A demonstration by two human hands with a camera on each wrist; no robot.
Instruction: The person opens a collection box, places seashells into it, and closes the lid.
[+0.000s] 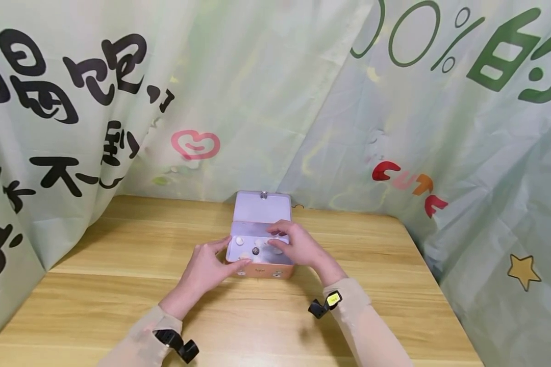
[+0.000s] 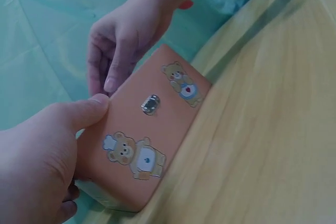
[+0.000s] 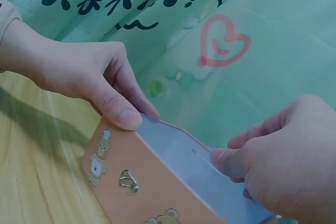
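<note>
A small orange tin box [image 1: 259, 270] with bear pictures and a metal clasp [image 2: 150, 105] stands on the table, its lilac lid [image 1: 263, 206] swung back. Inside, several small pale round pieces [image 1: 240, 241] and a dark patterned round piece [image 1: 255, 251] lie on the lilac surface. My left hand [image 1: 206, 265] grips the box at its left end, thumb on the front rim and fingers round the side. Over the right part of the box, my right hand [image 1: 298, 244] reaches in with bent fingers. Whether its fingertips pinch a small piece is hidden.
The wooden table [image 1: 165, 229] surrounds the box. Behind and on both sides hangs a pale green printed curtain [image 1: 257, 102], close behind the raised lid. Black cameras are strapped to both wrists.
</note>
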